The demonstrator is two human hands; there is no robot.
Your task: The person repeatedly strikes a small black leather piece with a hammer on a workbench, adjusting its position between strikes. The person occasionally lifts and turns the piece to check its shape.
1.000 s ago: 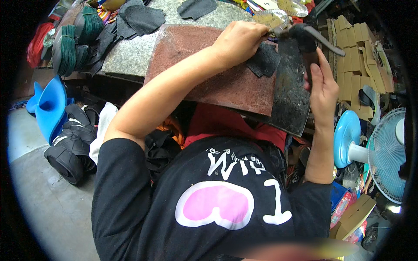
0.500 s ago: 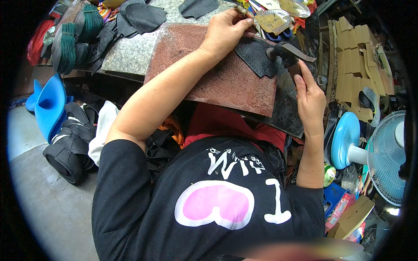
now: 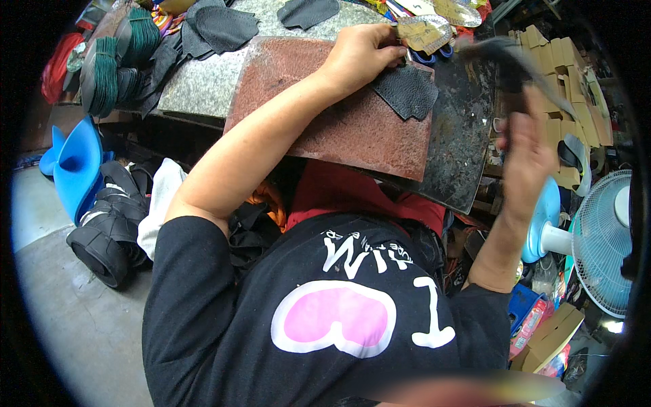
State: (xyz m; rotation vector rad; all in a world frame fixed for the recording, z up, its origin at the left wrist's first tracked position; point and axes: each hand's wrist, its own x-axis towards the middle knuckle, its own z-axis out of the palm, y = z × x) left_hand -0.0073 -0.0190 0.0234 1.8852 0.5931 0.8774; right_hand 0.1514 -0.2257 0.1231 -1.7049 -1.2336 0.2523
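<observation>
- Two hands occupied: left hand (image 3: 363,57) over the far edge of a red-brown board (image 3: 319,122); right hand (image 3: 527,146) farther right, beyond the dark slab (image 3: 464,136).
- Left fingers clamped together on a slim metal tool (image 3: 408,55), mostly hidden by the grip; its lower end is at the far edge of a black leather piece (image 3: 413,93).
- Leather piece lies flat at the board's far right corner, partly over the dark slab.
- Right fingers wrapped round the handle of a hammer (image 3: 512,68); hand and hammer blurred, head well apart from the tool.
- Yellowish template (image 3: 424,34) just beyond the left fingertips.
- Far left: green cord spools (image 3: 105,78) near more black leather pieces (image 3: 220,30).
</observation>
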